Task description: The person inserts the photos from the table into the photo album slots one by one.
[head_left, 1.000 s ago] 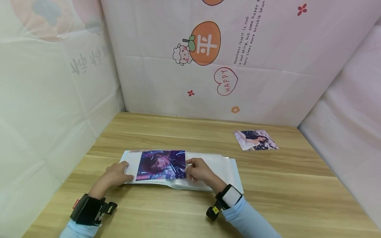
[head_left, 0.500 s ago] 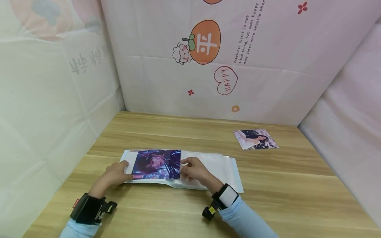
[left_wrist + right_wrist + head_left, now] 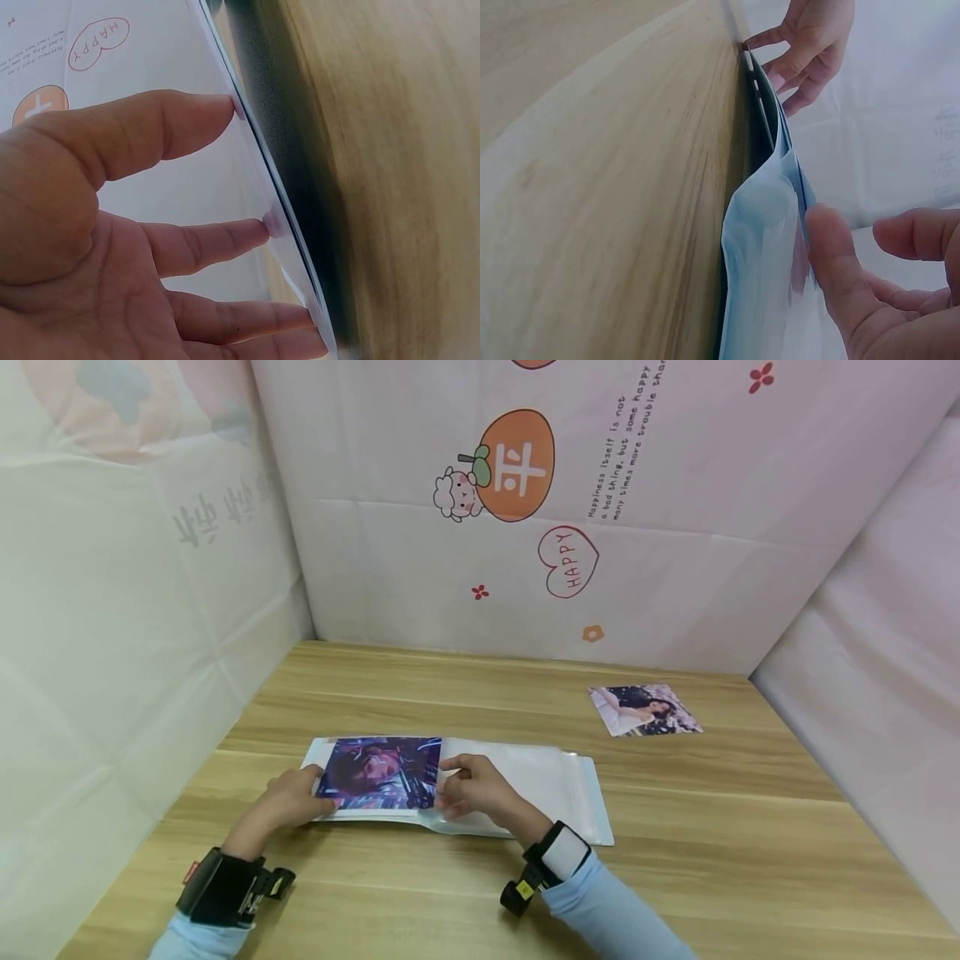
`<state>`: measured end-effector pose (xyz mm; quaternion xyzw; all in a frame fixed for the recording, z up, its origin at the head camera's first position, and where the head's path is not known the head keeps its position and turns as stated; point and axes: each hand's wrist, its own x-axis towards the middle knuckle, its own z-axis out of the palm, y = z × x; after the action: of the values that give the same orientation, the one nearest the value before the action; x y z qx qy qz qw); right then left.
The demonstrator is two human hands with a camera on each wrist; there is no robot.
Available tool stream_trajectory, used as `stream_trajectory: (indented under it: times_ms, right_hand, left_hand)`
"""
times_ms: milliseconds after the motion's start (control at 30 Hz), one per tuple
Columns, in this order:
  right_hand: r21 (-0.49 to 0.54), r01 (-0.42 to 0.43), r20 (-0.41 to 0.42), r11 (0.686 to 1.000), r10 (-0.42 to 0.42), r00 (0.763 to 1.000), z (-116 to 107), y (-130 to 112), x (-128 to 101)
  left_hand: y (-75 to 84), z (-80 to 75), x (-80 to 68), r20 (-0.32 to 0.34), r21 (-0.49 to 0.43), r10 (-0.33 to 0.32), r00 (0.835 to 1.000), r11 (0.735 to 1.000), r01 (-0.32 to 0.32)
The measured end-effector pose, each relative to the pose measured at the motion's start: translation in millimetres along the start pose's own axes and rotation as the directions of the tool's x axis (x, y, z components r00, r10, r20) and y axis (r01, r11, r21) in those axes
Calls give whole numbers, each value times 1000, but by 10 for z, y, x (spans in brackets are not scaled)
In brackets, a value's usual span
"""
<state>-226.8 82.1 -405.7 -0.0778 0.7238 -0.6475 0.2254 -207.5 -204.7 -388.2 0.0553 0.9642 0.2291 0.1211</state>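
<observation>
Head: photo (image 3: pixel 378 772) lengthwise left-right (flat)

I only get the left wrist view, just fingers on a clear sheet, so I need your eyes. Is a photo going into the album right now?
Observer: Yes, a purple photo lies over the album's left side, partly under a clear page.
Operator: What is the right hand doing?
Observer: The right hand pinches the photo's right edge; the left hand rests on the album's left edge.
Operator: Any other photos out?
Observer: One more photo lies loose on the table, far right, near the back wall.
</observation>
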Motion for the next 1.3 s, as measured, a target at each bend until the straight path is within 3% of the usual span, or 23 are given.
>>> stream_trajectory:
  times_ms: [233, 900, 1300]
  right_hand:
    - [-38, 18, 11, 999, -17, 1000, 91, -18, 2]
    - [-171, 55, 74, 984, -43, 996, 231, -69, 55]
    - [-192, 65, 85, 979, -49, 995, 198, -45, 31]
  left_hand:
    - [-11, 6, -1, -8, 10, 35, 999, 999, -35]
    - [-32, 41, 29, 0, 7, 22, 1000, 1000, -22]
    - [9, 34, 11, 9, 4, -5, 1000, 1000, 5]
